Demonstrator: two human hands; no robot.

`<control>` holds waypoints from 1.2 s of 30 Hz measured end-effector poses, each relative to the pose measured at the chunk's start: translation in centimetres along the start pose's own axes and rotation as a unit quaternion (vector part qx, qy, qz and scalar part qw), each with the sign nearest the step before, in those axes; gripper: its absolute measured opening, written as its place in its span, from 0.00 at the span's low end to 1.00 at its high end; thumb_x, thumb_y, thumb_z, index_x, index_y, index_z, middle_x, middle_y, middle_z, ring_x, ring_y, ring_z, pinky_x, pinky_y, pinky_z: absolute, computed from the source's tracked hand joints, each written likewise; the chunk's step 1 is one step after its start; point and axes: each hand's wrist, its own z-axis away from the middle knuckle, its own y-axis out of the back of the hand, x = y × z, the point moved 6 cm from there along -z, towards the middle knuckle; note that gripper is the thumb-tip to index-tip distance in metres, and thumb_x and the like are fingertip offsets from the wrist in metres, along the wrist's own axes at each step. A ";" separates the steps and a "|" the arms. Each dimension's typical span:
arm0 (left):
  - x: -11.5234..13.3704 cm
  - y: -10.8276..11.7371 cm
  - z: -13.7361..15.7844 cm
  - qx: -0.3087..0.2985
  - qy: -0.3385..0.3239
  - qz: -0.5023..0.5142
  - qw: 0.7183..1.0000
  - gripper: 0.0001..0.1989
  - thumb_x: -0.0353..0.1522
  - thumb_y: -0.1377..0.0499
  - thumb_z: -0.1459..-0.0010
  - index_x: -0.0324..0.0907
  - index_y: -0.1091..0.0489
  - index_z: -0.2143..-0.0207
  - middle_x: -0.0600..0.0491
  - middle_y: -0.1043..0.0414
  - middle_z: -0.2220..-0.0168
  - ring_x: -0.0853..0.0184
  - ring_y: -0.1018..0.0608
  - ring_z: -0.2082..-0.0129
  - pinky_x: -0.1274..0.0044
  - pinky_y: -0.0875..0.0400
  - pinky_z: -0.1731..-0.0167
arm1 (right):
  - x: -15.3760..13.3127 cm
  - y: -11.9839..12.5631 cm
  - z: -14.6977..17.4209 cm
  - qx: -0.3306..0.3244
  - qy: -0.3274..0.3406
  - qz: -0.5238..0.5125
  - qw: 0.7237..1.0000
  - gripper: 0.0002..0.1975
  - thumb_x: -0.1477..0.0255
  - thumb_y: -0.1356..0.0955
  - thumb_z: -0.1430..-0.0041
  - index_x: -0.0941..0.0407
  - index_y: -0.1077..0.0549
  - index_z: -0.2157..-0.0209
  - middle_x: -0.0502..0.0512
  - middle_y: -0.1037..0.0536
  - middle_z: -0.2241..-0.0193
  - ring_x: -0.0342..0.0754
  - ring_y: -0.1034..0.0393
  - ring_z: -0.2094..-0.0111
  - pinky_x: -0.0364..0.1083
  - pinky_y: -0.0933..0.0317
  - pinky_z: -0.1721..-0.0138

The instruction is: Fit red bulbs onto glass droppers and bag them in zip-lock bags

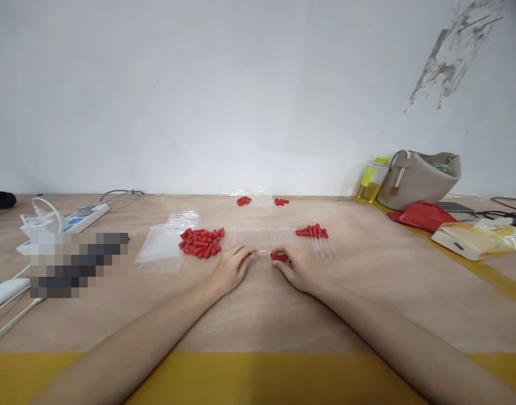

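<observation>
My left hand pinches a clear glass dropper tube, whose free end points right. Across a small gap, my right hand has its fingers closed on a red rubber dropper bulb. The tube and this bulb are apart. Just beyond both hands lies a row of clear tubes side by side. A pile of loose red bulbs sits to the left of the row. At its right end are several droppers with red bulbs fitted, their tubes pointing toward me.
Clear plastic bags lie left of the bulb pile. Small red bulb groups rest near the wall. At right stand a bottle of yellow liquid and a beige bag, with a red pouch. A power strip and cables are at left.
</observation>
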 end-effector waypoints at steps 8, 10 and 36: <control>0.4 -0.3 0.0 -0.025 -0.018 -0.004 1.000 0.09 0.28 0.52 0.41 0.41 0.34 0.62 0.51 0.32 0.67 0.69 0.29 0.66 0.78 0.34 0.64 | -0.8 0.2 -0.4 -0.005 0.003 -0.021 1.000 0.04 0.74 0.36 0.47 0.56 0.32 0.67 0.51 0.28 0.72 0.42 0.35 0.72 0.43 0.40 0.69; 0.4 -0.4 0.0 -0.031 -0.026 -0.006 0.999 0.09 0.27 0.53 0.41 0.41 0.34 0.61 0.51 0.32 0.67 0.69 0.29 0.66 0.78 0.33 0.66 | -0.9 0.3 -0.3 -0.002 0.008 -0.027 1.000 0.04 0.74 0.36 0.47 0.56 0.32 0.67 0.50 0.28 0.73 0.42 0.35 0.72 0.42 0.40 0.70; 1.6 -0.9 0.9 -0.017 -0.208 -0.086 0.974 0.18 0.19 0.54 0.46 0.38 0.37 0.55 0.46 0.30 0.62 0.67 0.29 0.63 0.74 0.31 0.63 | -2.2 0.2 0.4 -0.002 0.162 0.041 0.986 0.07 0.74 0.40 0.43 0.58 0.32 0.68 0.55 0.30 0.74 0.45 0.40 0.71 0.46 0.43 0.68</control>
